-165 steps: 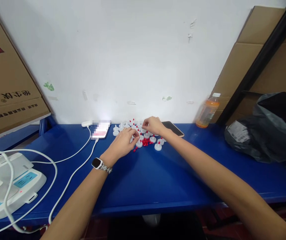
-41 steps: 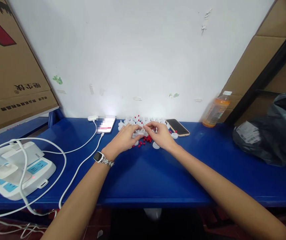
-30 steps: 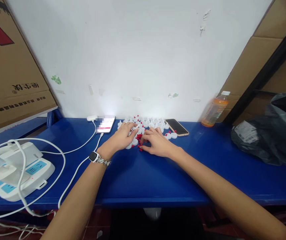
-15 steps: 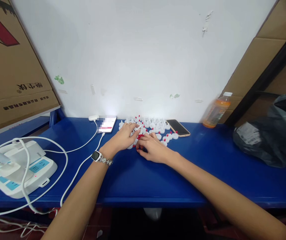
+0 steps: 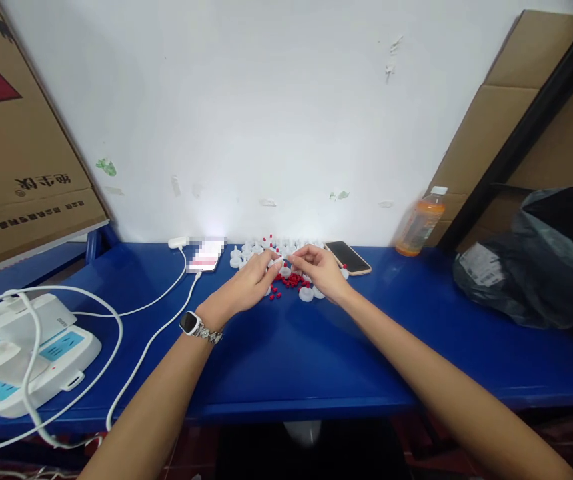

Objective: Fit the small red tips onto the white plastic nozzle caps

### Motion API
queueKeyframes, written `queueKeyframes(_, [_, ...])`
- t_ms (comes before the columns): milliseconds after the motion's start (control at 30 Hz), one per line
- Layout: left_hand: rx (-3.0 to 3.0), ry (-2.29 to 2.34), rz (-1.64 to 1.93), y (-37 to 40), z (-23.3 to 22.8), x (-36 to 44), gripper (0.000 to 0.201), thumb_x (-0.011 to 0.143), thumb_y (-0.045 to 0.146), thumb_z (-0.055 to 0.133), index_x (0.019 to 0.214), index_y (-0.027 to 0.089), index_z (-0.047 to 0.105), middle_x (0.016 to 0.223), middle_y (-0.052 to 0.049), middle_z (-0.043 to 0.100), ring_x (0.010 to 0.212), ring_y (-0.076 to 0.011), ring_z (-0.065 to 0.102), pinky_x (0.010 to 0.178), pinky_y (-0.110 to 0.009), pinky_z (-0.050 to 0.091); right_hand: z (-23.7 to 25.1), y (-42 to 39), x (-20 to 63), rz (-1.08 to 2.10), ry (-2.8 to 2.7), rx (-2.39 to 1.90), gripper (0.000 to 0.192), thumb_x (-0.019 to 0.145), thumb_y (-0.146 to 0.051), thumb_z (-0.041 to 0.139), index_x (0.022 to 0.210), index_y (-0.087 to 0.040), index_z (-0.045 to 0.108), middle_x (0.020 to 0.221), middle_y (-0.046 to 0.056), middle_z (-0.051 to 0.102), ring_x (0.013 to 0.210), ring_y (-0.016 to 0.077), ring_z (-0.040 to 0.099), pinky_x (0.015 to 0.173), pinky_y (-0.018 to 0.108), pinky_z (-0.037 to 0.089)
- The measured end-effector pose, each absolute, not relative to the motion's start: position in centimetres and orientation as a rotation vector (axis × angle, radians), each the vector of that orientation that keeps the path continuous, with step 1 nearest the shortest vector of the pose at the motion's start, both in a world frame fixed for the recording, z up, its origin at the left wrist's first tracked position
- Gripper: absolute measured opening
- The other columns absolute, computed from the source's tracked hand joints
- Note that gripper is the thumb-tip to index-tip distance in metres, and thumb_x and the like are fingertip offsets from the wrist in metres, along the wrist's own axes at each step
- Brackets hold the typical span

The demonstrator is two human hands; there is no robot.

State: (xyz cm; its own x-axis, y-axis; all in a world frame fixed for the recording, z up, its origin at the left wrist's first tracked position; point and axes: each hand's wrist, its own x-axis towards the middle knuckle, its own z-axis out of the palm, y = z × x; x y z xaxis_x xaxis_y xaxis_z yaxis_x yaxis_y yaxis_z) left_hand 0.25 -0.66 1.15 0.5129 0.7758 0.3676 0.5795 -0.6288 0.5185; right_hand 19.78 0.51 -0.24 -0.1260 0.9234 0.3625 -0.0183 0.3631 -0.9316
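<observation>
While the left hand [image 5: 252,281] pinches a white cap [image 5: 275,261], the right hand [image 5: 322,269] curls beside it, grip unclear; pale spouted caps [image 5: 236,258], red pieces [image 5: 293,281] cluster near blue tabletop's [image 5: 306,353] rear edge, below scuffed white wall [image 5: 286,120].

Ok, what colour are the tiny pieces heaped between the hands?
The tiny pieces are red, best seen in the head view.

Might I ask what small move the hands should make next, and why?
Probably ease the right hand slightly toward the left hand: only a small gap parts them, loose red tips lie nearby, and some white caps lack one.
</observation>
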Motion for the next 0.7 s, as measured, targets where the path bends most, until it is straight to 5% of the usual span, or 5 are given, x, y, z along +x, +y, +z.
queueKeyframes(133, [2.432, 1.107, 0.783, -0.8, 0.7, 0.6, 0.035, 0.098, 0.052, 0.041, 0.114, 0.021, 0.046, 0.098, -0.006, 0.062, 0.08, -0.02, 0.058, 0.077, -0.037, 0.048, 0.3, 0.1, 19.7, 1.117, -1.402, -0.808, 0.042, 0.063, -0.053, 0.084, 0.069, -0.018, 0.062, 0.059, -0.003, 0.063, 0.051, 0.009, 0.05, 0.053, 0.025, 0.041])
queueKeyframes(533, [2.412, 1.031, 0.826, -1.4, 0.8, 1.4, 0.041, 0.1, 0.053, 0.037, 0.125, 0.021, 0.045, 0.108, -0.01, 0.065, 0.077, -0.0203, 0.063, 0.079, -0.041, 0.051, 0.7, -0.5, 18.8, 1.121, -1.277, -0.731, 0.041, 0.067, -0.05, 0.084, 0.069, -0.019, 0.057, 0.062, -0.002, 0.062, 0.053, 0.0095, 0.05, 0.055, 0.026, 0.042])
queueKeyframes(700, [2.42, 1.022, 0.82, -2.0, 1.1, 1.5, 0.041, 0.102, 0.05, 0.036, 0.13, 0.021, 0.043, 0.092, -0.006, 0.065, 0.077, -0.0213, 0.064, 0.077, -0.04, 0.051, 1.1, -1.0, 18.5, 0.986, -1.351, -0.766, 0.043, 0.067, -0.052, 0.082, 0.066, -0.021, 0.053, 0.057, -0.004, 0.056, 0.052, 0.01, 0.047, 0.053, 0.026, 0.04])
